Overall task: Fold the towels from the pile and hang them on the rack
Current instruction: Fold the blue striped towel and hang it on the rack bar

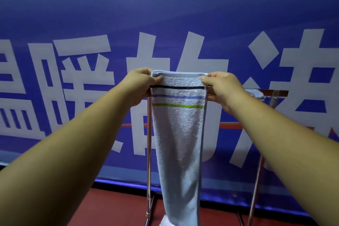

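Observation:
A long pale blue towel [178, 134] with a black, a blue and a green stripe near its top hangs straight down in front of me, folded lengthwise. My left hand [142, 84] pinches its top left corner and my right hand [220, 88] pinches its top right corner. Both hands hold the top edge level, just above the top bar of the metal rack [256, 180]. The rack's top bar is mostly hidden behind my hands and the towel. Another light towel [255, 94] lies over the bar at the right.
A large blue banner [165, 14] with white characters stands close behind the rack. The floor [119, 211] is dark red. The rack's left upright [149, 152] and right upright frame the hanging towel; its feet rest on the floor.

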A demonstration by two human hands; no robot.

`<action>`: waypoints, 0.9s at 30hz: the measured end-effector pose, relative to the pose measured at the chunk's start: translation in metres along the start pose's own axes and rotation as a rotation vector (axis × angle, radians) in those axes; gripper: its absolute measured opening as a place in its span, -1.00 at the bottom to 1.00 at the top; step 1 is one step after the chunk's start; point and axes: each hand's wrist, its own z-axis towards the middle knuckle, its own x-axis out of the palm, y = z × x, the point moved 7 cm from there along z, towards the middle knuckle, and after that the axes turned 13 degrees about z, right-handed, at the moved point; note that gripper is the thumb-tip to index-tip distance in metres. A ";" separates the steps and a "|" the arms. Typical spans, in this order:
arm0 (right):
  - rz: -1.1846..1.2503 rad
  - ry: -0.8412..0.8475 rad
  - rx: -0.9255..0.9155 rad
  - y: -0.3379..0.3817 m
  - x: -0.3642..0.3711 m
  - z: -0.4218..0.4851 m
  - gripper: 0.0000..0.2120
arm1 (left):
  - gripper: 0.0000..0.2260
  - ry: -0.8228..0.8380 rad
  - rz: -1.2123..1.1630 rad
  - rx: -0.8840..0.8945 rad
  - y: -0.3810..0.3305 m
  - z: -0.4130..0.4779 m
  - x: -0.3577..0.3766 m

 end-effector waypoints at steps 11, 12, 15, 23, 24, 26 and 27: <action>0.137 -0.114 0.175 -0.030 0.001 -0.013 -0.79 | -0.78 -0.149 0.106 -0.144 0.018 -0.017 0.025; 0.141 -0.122 0.190 -0.035 0.002 -0.016 -0.79 | -0.79 -0.158 0.103 -0.153 0.021 -0.019 0.028; 0.178 -0.125 0.234 -0.049 0.011 -0.025 -0.77 | -0.88 -0.199 0.099 -0.167 0.031 -0.026 0.036; 0.052 -0.085 0.205 -0.059 0.040 -0.032 -0.80 | -0.90 -0.145 0.151 -0.114 0.037 -0.026 0.063; 0.023 -0.071 0.188 -0.059 0.042 -0.033 -0.84 | -0.88 -0.127 0.149 -0.102 0.037 -0.025 0.067; -0.001 -0.056 0.159 -0.059 0.044 -0.035 -0.86 | -0.88 -0.102 0.157 -0.094 0.036 -0.024 0.071; -0.008 -0.055 0.145 -0.059 0.044 -0.036 -0.88 | -0.89 -0.090 0.158 -0.091 0.033 -0.025 0.072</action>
